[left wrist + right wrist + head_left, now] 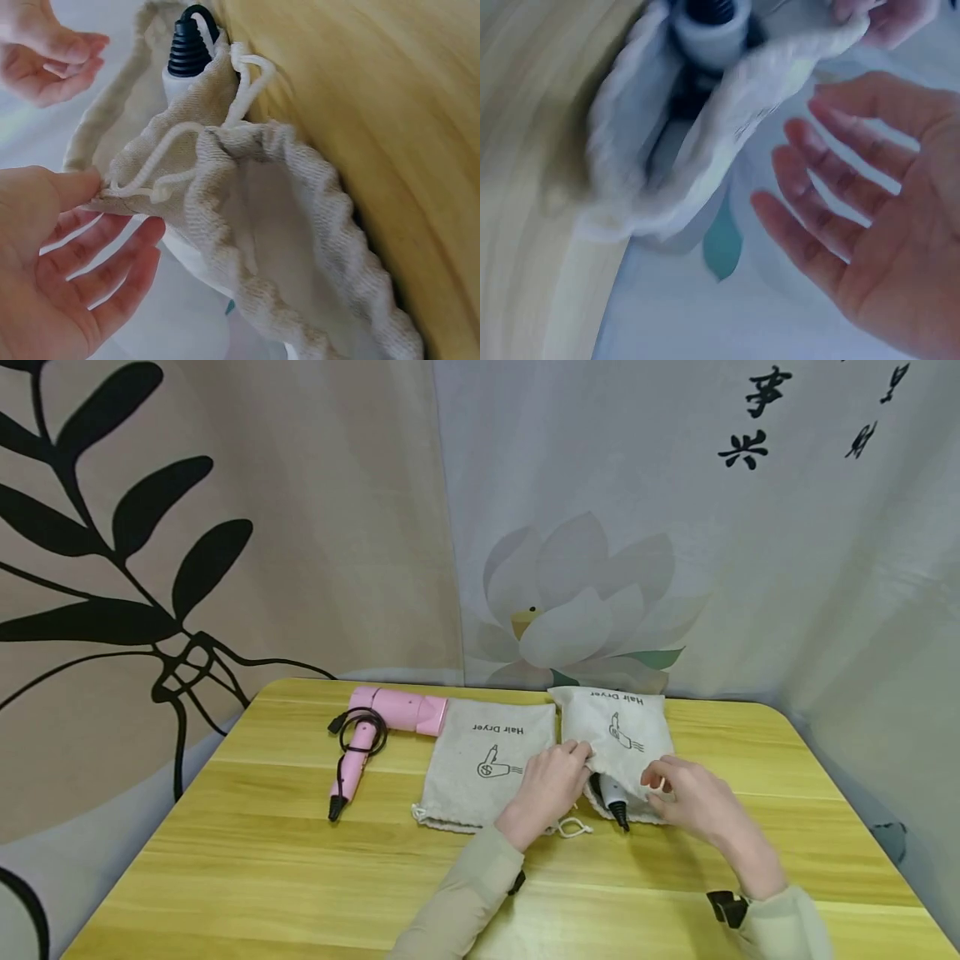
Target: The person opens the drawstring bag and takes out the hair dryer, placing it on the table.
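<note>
My left hand (551, 783) pinches the rim of a cream drawstring bag (609, 722) printed "Hair Dryer", as the left wrist view shows between thumb and fingers. From this bag's near opening pokes the white handle end (613, 789) of a hair dryer, with a black ribbed cord sleeve (189, 51); the rest is hidden inside. Over the bag's right side hovers my right hand (693, 797), fingers spread and loosely bent, holding nothing in the right wrist view. Beneath my left wrist lies a second, flat bag (480, 785) with the same print.
A pink hair dryer (405, 710) lies at the left, its black cord (367, 731) looped around the handle. The wooden table (262, 860) ends behind the bags at a printed curtain (360, 527). White drawstrings (573, 827) trail near the left wrist.
</note>
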Available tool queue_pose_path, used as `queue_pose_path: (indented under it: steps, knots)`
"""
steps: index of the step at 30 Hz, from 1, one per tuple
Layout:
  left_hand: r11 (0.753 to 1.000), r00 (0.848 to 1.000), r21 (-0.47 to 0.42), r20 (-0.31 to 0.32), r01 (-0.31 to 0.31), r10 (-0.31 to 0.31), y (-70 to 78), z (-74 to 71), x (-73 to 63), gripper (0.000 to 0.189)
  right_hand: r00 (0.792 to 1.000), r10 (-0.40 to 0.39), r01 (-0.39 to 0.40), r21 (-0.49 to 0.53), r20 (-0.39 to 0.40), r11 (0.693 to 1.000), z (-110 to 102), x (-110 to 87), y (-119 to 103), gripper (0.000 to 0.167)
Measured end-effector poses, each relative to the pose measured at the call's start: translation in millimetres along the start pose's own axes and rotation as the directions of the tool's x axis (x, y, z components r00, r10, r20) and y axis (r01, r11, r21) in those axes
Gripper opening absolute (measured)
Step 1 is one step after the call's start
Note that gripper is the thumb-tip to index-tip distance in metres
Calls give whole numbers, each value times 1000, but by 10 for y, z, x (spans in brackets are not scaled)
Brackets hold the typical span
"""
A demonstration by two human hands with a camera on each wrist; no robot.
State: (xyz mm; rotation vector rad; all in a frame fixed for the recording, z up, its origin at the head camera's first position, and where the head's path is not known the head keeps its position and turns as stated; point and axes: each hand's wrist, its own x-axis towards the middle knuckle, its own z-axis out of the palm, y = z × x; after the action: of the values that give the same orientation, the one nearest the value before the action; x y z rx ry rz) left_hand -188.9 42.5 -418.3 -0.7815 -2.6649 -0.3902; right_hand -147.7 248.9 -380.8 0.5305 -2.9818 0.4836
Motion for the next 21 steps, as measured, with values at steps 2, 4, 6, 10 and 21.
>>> queue_pose_path:
  steps: [2,4,6,10,21]
  knots:
    - [1000,1000,-14,-12,18,-18,9,-12,13,12,999,-28,27,35,36,999,0,9,-69,7]
    - [999,999,-22,-12,36,-36,17,-19,24,12,996,-42,38,51,73,998,17,19,-119,4]
    - [998,999,-27,-12,48,-48,22,-21,31,12,995,-36,32,45,91,998,50,28,-150,4]
    - [998,998,-27,-13,57,-57,27,-15,42,11,999,18,-18,7,47,1000,142,55,-178,3]
    - [999,998,-16,-31,46,-46,37,-16,38,9,978,210,-210,-28,-13,977,365,186,-280,27]
